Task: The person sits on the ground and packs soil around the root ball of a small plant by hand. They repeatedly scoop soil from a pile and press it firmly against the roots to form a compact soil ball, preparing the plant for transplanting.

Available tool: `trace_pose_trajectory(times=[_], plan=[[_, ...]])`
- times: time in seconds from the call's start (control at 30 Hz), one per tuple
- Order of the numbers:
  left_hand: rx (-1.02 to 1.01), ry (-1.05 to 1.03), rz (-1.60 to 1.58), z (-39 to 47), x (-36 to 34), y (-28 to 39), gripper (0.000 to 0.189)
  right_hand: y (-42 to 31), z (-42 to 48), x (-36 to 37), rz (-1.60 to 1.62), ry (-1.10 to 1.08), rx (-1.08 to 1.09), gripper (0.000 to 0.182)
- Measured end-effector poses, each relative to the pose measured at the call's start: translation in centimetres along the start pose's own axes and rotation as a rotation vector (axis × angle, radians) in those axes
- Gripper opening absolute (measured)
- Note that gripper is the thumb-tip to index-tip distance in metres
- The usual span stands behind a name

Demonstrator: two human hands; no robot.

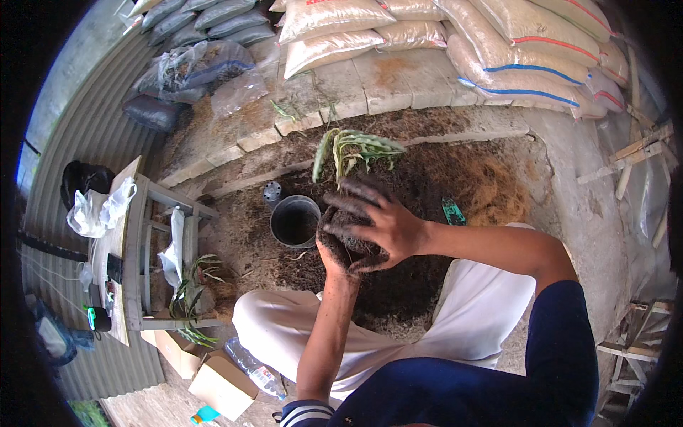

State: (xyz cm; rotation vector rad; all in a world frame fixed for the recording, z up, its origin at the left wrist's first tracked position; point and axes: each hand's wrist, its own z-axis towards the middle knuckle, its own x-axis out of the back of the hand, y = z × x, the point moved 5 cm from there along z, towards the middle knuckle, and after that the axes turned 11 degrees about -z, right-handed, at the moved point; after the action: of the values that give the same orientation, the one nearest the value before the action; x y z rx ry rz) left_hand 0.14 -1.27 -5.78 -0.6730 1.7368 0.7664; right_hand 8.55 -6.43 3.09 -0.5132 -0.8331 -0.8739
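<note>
Between my two soil-covered hands is the dark root ball [358,246] of a plant. My left hand [333,248] cups it from the left and below. Over its top and right side lies my right hand [381,221], fingers spread and slightly blurred. Beyond my fingers droop the plant's long green leaves [368,143], on a pale stem. Close to the left of my hands stands a black plastic plant pot [295,221], with dark soil visible inside. A smaller dark pot [272,192], its holed base upward, is just behind it.
Dark loose soil [405,288] covers the ground before my legs. Brown coir fibre [493,187] and a green-marked tool or scrap [453,212] lie to the right. A wooden table [133,256] stands left, near cardboard boxes [224,387] and a plastic bottle [256,368]. Filled sacks [336,53] are stacked behind.
</note>
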Motion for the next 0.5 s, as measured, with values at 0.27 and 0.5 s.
trace_pose_trajectory(times=[0.27,0.5], plan=[[-0.035,-0.006,0.038,-1.1,1.3,-0.7,0.037,0.0,-1.7,-2.3,0.075,0.22,0.156,0.031],[0.162,-0.249,-0.205,-0.3,2.8,-0.3,0.046,0.4,-0.9,-3.2,0.122,0.119,0.102,0.041]])
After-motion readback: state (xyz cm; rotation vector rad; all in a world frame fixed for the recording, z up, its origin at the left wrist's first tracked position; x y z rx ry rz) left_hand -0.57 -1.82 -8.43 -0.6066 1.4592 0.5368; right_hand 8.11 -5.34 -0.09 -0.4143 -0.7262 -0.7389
